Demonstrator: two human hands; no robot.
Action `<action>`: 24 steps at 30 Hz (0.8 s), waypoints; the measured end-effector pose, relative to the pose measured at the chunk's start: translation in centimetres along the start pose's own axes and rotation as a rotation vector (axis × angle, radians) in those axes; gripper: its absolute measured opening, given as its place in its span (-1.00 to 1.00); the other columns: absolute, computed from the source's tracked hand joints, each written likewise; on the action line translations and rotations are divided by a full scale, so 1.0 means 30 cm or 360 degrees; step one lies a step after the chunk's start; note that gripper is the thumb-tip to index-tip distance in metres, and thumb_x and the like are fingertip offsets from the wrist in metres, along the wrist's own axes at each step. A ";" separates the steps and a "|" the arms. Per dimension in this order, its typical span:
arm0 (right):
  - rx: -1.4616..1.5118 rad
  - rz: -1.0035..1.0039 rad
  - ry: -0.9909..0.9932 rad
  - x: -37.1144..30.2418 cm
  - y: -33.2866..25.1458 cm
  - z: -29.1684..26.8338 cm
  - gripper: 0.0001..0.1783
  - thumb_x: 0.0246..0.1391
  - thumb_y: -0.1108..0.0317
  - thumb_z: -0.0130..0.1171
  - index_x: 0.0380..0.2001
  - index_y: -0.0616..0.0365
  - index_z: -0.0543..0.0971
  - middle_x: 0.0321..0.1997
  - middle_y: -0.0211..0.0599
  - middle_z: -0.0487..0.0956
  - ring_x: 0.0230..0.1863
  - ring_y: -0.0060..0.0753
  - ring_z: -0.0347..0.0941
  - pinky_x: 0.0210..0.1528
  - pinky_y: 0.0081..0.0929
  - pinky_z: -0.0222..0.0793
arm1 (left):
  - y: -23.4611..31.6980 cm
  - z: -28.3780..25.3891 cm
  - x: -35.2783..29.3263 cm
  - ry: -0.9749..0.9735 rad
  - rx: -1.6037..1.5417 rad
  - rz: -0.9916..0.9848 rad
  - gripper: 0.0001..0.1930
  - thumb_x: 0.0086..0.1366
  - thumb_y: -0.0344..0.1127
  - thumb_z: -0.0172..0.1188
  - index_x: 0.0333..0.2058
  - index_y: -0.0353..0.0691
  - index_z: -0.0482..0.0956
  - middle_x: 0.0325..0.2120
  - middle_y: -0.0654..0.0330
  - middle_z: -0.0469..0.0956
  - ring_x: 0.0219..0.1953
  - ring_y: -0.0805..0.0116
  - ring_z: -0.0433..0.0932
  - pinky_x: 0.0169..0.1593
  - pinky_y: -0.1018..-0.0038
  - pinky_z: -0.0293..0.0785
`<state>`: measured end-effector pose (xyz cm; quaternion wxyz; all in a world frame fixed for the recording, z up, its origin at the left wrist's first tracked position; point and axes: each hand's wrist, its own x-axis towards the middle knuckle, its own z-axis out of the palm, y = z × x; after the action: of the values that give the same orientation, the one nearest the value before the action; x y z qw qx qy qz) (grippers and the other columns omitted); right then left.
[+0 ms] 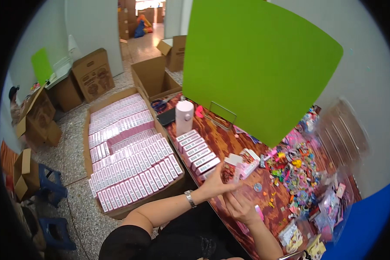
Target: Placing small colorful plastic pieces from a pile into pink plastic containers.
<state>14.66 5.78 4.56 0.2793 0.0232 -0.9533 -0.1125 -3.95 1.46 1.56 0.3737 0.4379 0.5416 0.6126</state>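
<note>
My left hand (216, 182), with a metal-band watch on its wrist, is over the near part of the wood-patterned table. Its thumb and fingers curve round a small translucent pinkish piece (236, 176), too blurred to name. Just below it, my right hand (240, 209) has its fingers pinched together close to the left thumb; what is between them is hidden. Beyond the hands lies an open pink-and-white small box (249, 169). To the left of my fingers stands a row of small pink-and-white boxes (199, 151).
A large carton (117, 212) packed with similar boxes stands left of the table. A pink tumbler (184, 118), dark phone (166, 117) and scissors (160, 104) lie near the far edge. Colourful small trinkets (297, 167) heap at right, below a big green board (255, 65).
</note>
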 end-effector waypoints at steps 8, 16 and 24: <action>-0.0030 -0.0032 -0.0114 -0.044 -0.036 0.008 -0.67 0.06 0.33 0.17 -0.10 0.18 0.67 0.12 -0.18 0.58 0.11 -0.10 0.56 0.20 -0.11 0.50 | 0.100 0.015 -0.046 -0.0073 -0.0010 -0.0051 -0.07 0.05 -0.21 0.57 0.27 -0.37 0.16 0.14 0.08 0.38 0.20 0.37 0.37 0.29 0.36 0.32; 0.0156 -0.0030 -0.0096 0.006 -0.046 -0.060 -0.69 0.08 0.33 0.19 -0.09 0.11 0.67 0.06 -0.24 0.58 -0.01 -0.22 0.58 0.10 -0.18 0.53 | 0.087 0.012 -0.062 0.0037 0.0107 0.0022 -0.10 0.02 -0.19 0.57 0.24 -0.37 0.23 0.09 0.06 0.45 0.15 0.37 0.44 0.23 0.38 0.38; 0.0119 0.0822 0.0610 0.102 -0.006 -0.081 -0.55 -0.02 0.36 0.44 0.00 0.10 0.65 0.20 0.04 0.49 0.01 -0.03 0.54 -0.02 -0.22 0.52 | 0.131 0.016 -0.107 0.0274 0.0565 0.0614 -0.24 0.12 -0.21 0.51 0.23 -0.32 0.33 -0.10 -0.05 0.65 -0.09 0.18 0.71 -0.03 0.39 0.62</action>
<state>13.39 4.78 8.13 0.4719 -0.1885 -0.8613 0.0037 -2.36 -1.90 5.04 0.1201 0.5379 0.5768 0.6030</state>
